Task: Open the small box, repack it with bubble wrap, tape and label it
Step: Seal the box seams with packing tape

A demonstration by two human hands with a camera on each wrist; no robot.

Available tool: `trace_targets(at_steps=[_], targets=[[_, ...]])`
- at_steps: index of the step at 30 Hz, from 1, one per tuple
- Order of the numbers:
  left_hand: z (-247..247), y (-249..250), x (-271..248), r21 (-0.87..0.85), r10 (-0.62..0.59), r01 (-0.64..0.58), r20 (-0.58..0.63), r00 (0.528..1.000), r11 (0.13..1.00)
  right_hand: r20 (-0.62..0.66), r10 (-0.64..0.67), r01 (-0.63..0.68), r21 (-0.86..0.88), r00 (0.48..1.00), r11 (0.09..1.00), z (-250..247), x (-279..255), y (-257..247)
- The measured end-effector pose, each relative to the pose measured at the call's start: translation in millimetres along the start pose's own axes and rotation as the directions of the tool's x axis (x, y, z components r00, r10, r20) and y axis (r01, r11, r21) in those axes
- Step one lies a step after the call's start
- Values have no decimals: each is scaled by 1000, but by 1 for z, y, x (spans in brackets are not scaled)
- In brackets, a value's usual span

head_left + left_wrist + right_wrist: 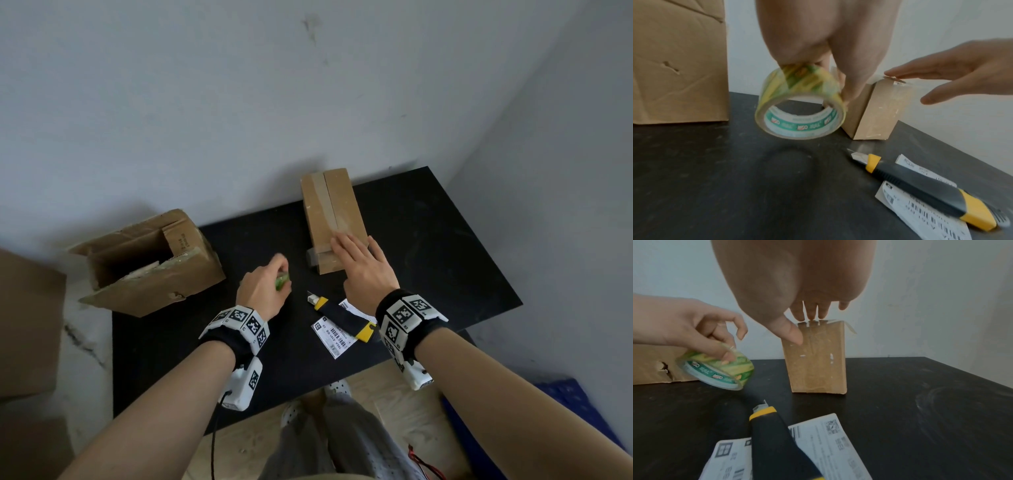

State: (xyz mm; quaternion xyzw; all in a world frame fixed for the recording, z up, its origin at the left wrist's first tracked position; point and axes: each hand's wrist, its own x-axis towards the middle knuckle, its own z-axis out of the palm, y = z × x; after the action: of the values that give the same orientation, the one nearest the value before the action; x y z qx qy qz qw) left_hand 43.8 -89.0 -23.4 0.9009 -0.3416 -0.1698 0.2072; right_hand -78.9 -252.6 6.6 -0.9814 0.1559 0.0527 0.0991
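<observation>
A small brown box (pixel 330 212) (pixel 816 360) (pixel 873 112) stands on the black table (pixel 428 260), with clear tape along its top seam and down its near end. My right hand (pixel 363 263) lies flat on the box's near top edge, fingers (pixel 812 313) straight and touching the tape. My left hand (pixel 265 286) (pixel 701 331) grips a roll of clear tape (pixel 799 104) (pixel 719 369) with a green and yellow core, held just above the table to the left of the box.
A yellow and black utility knife (pixel 342 317) (pixel 920 190) (pixel 777 443) lies with its blade out on two white shipping labels (pixel 334 337) (pixel 828 439) near the front. A larger open carton (pixel 147 260) (pixel 678 61) sits at the table's left edge. Walls close the back and right.
</observation>
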Motion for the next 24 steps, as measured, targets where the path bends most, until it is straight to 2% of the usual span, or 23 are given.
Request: trace_targets(at_steps=[6,13,17,19,21,24], targets=[[15,-4,-17,69,130,-130,14,991,989,-87,-43,44,13,995,999,12,-20,2],[34,-4,-40,112,28,-47,165,986,993,-71,-56,65,118,996,991,25,-43,2],[38,-2,-44,118,-21,-6,226,974,993,-118,-44,64,172,992,983,26,-51,6],[35,5,-44,149,-13,-10,152,988,989,-119,-25,47,182,993,982,22,-53,8],[29,13,-42,127,-9,8,9,1000,992,-140,8,21,201,990,979,17,-54,12],[19,31,-38,-98,-104,90,-157,982,991,-172,106,-46,321,979,946,11,-52,19]])
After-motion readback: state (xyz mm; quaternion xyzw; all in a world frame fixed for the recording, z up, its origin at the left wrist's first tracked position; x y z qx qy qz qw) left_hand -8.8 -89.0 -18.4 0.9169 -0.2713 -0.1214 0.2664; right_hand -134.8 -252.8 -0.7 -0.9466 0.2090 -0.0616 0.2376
